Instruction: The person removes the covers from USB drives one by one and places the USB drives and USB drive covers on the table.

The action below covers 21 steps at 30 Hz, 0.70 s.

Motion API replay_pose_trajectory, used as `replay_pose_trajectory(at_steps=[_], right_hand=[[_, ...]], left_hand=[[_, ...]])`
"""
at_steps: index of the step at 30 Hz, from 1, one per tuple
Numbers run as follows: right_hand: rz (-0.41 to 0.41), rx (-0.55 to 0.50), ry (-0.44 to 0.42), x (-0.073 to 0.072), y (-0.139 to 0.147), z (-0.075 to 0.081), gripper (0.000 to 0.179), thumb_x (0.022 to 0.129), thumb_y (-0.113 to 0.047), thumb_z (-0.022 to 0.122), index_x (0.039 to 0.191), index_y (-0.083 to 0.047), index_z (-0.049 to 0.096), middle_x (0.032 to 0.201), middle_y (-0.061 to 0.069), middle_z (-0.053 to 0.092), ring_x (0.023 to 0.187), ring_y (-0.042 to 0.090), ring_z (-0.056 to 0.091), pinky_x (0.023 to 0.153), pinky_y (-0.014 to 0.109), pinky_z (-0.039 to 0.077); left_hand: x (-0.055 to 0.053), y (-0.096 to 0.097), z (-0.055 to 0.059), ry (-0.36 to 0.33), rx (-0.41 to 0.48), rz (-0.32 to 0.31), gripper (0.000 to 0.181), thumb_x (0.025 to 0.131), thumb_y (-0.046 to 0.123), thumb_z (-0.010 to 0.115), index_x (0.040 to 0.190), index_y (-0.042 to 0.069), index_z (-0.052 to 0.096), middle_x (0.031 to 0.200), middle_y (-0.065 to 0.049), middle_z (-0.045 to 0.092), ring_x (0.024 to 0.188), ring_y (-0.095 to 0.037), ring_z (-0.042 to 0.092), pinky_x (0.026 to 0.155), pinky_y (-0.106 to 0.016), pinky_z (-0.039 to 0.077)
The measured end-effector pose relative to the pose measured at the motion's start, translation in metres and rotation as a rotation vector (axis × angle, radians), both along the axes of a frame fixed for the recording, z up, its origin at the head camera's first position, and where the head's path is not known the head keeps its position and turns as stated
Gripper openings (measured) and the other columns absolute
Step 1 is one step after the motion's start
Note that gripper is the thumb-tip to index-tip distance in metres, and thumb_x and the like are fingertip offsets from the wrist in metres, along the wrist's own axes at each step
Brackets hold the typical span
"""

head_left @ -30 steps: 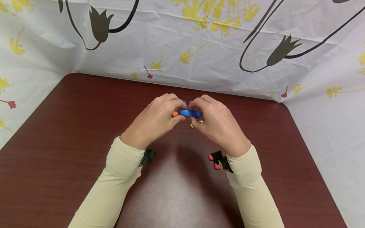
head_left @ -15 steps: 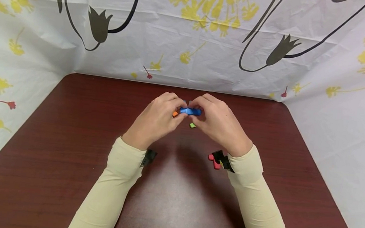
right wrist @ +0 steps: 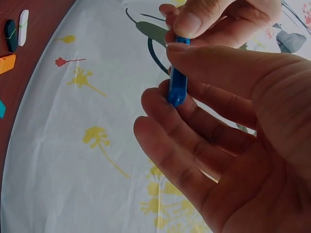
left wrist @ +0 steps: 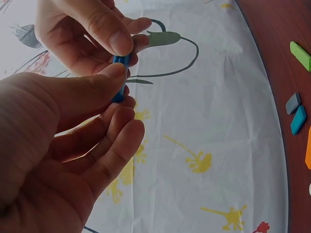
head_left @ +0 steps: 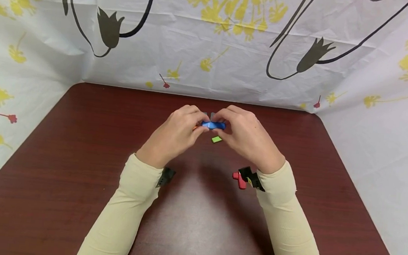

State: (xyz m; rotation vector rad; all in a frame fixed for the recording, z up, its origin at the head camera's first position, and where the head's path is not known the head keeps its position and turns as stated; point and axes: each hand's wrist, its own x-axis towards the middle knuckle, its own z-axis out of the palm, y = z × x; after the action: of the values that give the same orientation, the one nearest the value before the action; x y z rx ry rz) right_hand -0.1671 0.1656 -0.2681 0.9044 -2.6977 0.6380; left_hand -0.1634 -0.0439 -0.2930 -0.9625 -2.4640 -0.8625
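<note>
Both hands hold one small, slim blue plastic piece (head_left: 214, 125) up between them, above the far part of the table. The left hand (head_left: 174, 135) pinches its left end between thumb and fingers. At the other end, the right hand (head_left: 249, 139) has its thumb and index finger on the piece. In the right wrist view the blue piece (right wrist: 178, 90) shows a rounded lower end; its middle is hidden behind the thumb. The left wrist view shows the piece (left wrist: 118, 93) edge-on, with the left hand's other fingers loosely bent below it.
On the dark red table (head_left: 60, 151) lie a lime green piece (head_left: 216, 139) under the hands and a red branched piece (head_left: 241, 182) by the right wrist. Teal (left wrist: 298, 120), grey (left wrist: 293, 103), orange (right wrist: 7, 63), dark (right wrist: 10, 35) and white (right wrist: 23, 27) pieces lie further back. A patterned cloth (head_left: 212, 79) encloses the table.
Both hands stay almost in place with the blue piece, which has turned slightly. More of the lime green piece now shows beneath the hands, and less of the orange one.
</note>
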Motion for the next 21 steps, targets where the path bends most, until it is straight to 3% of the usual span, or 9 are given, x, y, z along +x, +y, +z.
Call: replay_pose_trajectory(at_steps=[7, 12, 16, 21], right_hand=[[0.01, 0.004, -0.007, -0.002, 0.005, 0.002, 0.021, 0.093, -0.011, 0.087, 0.111, -0.006, 0.079, 0.106, 0.006, 0.075, 0.089, 0.023, 0.072, 0.082, 0.036, 0.06], [-0.086, 0.025, 0.016, -0.004, 0.023, 0.006, 0.017, 0.093, -0.008, 0.085, 0.108, -0.005, 0.078, 0.104, 0.009, 0.075, 0.092, 0.026, 0.072, 0.085, 0.042, 0.06], [-0.155, -0.016, 0.006, -0.002, 0.043, 0.011, 0.014, 0.095, -0.006, 0.082, 0.108, -0.005, 0.078, 0.104, 0.009, 0.076, 0.091, 0.026, 0.074, 0.083, 0.042, 0.058], [-0.175, -0.049, -0.049, 0.001, 0.051, 0.015, 0.014, 0.098, -0.009, 0.079, 0.111, -0.007, 0.076, 0.106, 0.007, 0.076, 0.091, 0.025, 0.075, 0.083, 0.042, 0.057]], left_hand=[[0.0, -0.001, 0.001, 0.001, -0.005, 0.0, 0.015, 0.098, 0.007, 0.079, 0.108, -0.004, 0.077, 0.105, -0.013, 0.073, 0.099, -0.028, 0.065, 0.089, -0.037, 0.059], [-0.002, -0.015, 0.007, -0.001, 0.015, 0.082, 0.014, 0.099, 0.005, 0.078, 0.108, -0.005, 0.078, 0.108, -0.016, 0.075, 0.101, -0.032, 0.068, 0.089, -0.041, 0.06], [-0.004, -0.029, 0.01, -0.014, 0.069, 0.153, 0.014, 0.097, 0.002, 0.079, 0.109, -0.006, 0.078, 0.109, -0.019, 0.075, 0.096, -0.033, 0.068, 0.082, -0.043, 0.061], [-0.004, -0.029, 0.01, -0.037, 0.09, 0.146, 0.018, 0.096, 0.004, 0.081, 0.112, -0.005, 0.078, 0.111, -0.018, 0.074, 0.094, -0.031, 0.069, 0.081, -0.041, 0.061]])
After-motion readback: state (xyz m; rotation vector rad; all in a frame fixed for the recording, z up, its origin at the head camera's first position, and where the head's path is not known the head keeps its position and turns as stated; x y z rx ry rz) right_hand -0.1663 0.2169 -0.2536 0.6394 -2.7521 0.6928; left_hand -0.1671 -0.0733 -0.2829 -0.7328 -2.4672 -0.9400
